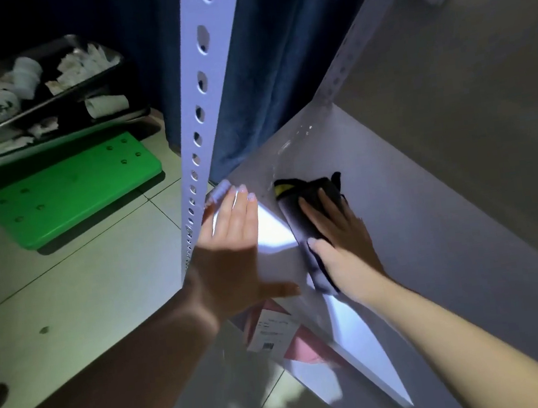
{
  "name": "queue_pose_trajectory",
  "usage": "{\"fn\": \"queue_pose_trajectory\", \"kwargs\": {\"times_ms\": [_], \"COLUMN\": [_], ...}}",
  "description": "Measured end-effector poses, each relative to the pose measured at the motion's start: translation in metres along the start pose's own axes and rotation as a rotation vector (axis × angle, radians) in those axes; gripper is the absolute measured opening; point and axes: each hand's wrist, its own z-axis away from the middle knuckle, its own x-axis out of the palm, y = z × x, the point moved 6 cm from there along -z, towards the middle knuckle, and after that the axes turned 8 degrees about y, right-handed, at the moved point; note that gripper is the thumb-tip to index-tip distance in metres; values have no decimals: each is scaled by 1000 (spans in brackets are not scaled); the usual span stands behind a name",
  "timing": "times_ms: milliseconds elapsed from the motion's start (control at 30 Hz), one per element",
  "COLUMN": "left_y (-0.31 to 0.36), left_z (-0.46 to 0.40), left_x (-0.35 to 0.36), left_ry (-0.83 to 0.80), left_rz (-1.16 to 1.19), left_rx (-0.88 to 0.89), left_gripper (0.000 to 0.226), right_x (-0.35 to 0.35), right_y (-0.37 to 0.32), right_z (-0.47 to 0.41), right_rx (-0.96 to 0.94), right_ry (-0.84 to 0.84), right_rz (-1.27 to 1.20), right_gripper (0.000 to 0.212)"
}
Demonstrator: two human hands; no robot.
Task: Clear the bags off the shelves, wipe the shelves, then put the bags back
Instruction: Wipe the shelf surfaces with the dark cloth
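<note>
A dark cloth point(309, 209) (a yellow patch at its far end) lies on the white shelf point(432, 217), near the front left corner. The right hand point(338, 229) presses it flat with straight fingers. The left hand point(228, 242) rests just beside, fingers spread, by the perforated upright point(195, 111). Below the shelf, a pink bag point(298, 346) with a white label shows
</note>
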Motion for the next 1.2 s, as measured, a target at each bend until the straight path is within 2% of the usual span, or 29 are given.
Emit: {"fn": "queue_pose_trajectory", "kwargs": {"times_ms": [100, 200, 333, 433, 533, 600, 667, 700, 767, 867, 933, 1067, 1200], "left_y": [3, 2, 2, 2, 5, 10, 15, 16, 15, 17, 19, 17, 3], "left_z": [0, 0, 1, 0, -3, -6, -7, -8, -11, -11, -5, 10, 25], "left_x": [-1, -1, -1, -3, -5, -6, -5, -5, -3, -1, 0, -4, -4], "left_ry": [4, -3, -4, -2, 46, 91, 65, 28, -36, -35, 25, 57, 28], "left_rz": [-23, -40, -80, -70, -52, -69, -76, -89, -111, -113, -77, -50, -26], "left_rx": [20, 15, -29, -52, -45, -3, 90, 138, 206, 227, 209, 223, 142], "left_gripper": [137, 137, 143, 144, 125, 104, 103, 108, 114, 101, 89, 97, 87], "right_x": [-8, -7, 7, 17, 11, 4, -8, -13, -14, -14, -16, -17, 11], "right_y": [-3, -7, -26, -45, -58, -51, -42, -37, -26, -23, -28, -39, -61], "right_z": [7, -31, -93, -93, -55, -24, 1, 11, 18, 18, 19, 20, 9], "right_rx": [40, 26, 13, 1, -108, -57, -18, -19, -36, -82, -98, -1, 101], "right_ry": [4, 81, 41, -16, -71, -142, -167, -162, -150, -140, -125, -46, -11], "right_rz": [-68, -7, 16, -87, -189, -404, -526, -509, -296, -83, -79, -285, -95], "right_gripper": [64, 69, 74, 62, 60, 56, 57, 55, 56, 60, 60, 58, 60]}}
